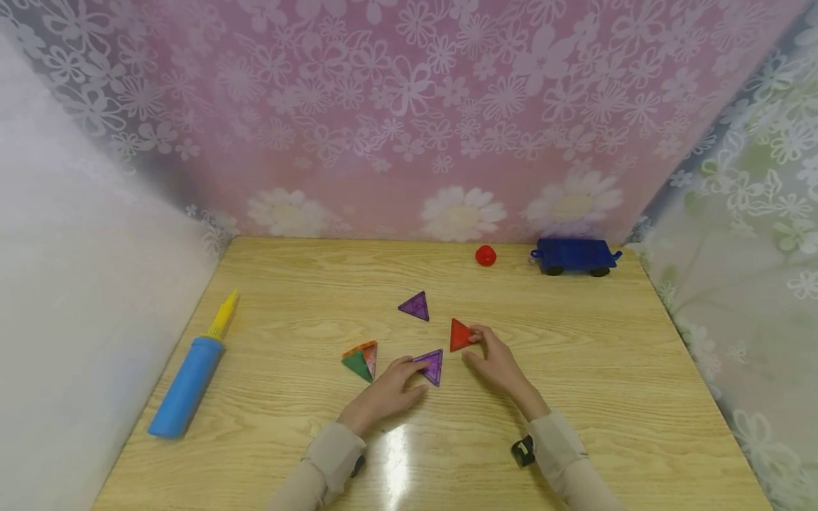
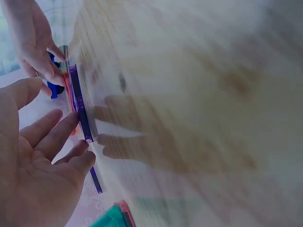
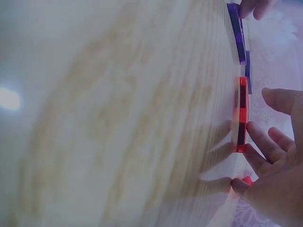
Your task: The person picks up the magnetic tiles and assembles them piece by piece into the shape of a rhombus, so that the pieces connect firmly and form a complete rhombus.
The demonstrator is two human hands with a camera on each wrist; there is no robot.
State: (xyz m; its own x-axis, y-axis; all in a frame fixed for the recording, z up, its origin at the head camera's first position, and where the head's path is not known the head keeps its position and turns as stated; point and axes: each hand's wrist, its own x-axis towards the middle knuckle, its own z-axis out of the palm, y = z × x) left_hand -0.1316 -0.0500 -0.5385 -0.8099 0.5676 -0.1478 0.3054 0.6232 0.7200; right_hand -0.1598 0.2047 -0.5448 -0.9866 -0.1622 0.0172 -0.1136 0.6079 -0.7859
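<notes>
My left hand [image 1: 393, 389] rests its fingertips on a purple triangular tile [image 1: 434, 367] that lies on the table; the left wrist view shows the thumb held away from it. The fingertips of my right hand [image 1: 497, 360] touch a red triangular tile [image 1: 459, 335], also lying on the table. In the right wrist view, that red tile [image 3: 242, 113] is seen edge-on under straight fingers, the thumb apart. Another purple triangle [image 1: 415, 306] sits farther back, untouched. Left of my left hand stands a small piece made of green and orange triangles [image 1: 360, 360].
Along the back of the wooden table [image 1: 307, 284] are a small red round piece [image 1: 486, 255] and a blue wheeled cart [image 1: 575, 256]. A blue hand pump [image 1: 187, 387] with a yellow nozzle lies at the left edge. Patterned curtains hang behind and at the right.
</notes>
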